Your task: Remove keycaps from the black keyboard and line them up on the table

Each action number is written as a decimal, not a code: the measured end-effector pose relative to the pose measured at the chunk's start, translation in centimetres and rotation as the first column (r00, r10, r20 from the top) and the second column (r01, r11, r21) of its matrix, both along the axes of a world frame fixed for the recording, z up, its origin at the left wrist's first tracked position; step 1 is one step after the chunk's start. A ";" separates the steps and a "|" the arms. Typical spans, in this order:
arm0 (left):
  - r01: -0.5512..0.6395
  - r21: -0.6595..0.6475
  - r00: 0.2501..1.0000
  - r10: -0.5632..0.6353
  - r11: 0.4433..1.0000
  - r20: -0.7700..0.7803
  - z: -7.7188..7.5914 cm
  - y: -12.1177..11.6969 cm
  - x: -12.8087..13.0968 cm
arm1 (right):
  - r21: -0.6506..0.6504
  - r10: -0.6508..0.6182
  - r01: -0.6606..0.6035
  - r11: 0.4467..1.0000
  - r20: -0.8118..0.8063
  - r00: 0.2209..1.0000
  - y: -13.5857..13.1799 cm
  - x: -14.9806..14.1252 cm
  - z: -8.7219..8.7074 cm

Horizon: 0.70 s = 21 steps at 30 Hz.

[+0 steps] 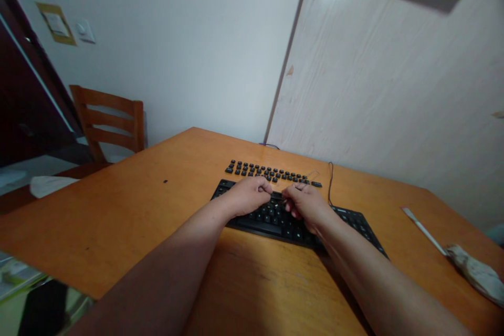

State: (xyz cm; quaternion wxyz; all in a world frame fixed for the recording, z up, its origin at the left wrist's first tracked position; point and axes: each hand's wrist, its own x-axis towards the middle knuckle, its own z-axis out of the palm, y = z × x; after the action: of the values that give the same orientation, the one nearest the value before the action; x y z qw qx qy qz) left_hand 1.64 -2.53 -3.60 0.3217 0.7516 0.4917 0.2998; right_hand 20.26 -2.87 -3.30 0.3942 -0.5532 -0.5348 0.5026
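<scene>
A black keyboard (258,227) lies on the wooden table, with its upper middle partly covered by my hands. My left hand (250,195) rests over its upper left part, fingers curled and pinched together; whatever is between them is hidden. To the right, my right hand (309,203) is closed around a thin wire keycap puller (314,174), whose fine wire sticks up behind the knuckles. The right fingertips are low over the keys, close to the left ones. Loose black keycaps (268,172) lie in rows just behind the keyboard.
The wooden table (129,210) reaches back to the wall. A black cable (331,184) runs behind the keyboard. On the right lie a white-handled brush (425,232) and a crumpled cloth (474,272). One small black piece (165,181) lies left; a wooden chair (110,121) stands beyond.
</scene>
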 end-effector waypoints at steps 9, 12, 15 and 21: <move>0.013 -0.022 0.999 -0.012 1.000 0.031 -0.2 -0.1 0.1 | 0.082 -0.061 0.071 0.994 -0.114 0.992 0.7 1.3 1.1; -0.001 -0.028 1.000 0.001 1.000 0.023 0.1 -0.2 0.0 | 0.113 -0.017 0.034 0.993 -0.145 0.989 0.5 1.0 1.0; -0.017 -0.035 0.999 0.019 0.999 0.032 0.3 -0.2 -0.1 | 0.136 0.009 0.015 0.991 -0.175 0.984 0.3 0.8 1.1; 0.036 -0.025 0.999 -0.036 0.999 0.010 -0.1 0.2 -0.4 | 0.222 -0.045 0.076 0.972 -0.141 0.989 0.2 0.8 1.4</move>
State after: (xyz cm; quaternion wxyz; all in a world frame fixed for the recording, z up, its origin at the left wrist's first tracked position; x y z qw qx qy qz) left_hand 1.24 -2.37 -3.70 0.3390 0.7548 0.4801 0.2912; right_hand 21.10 -2.62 -1.87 0.5050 -0.4855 -0.5436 0.4623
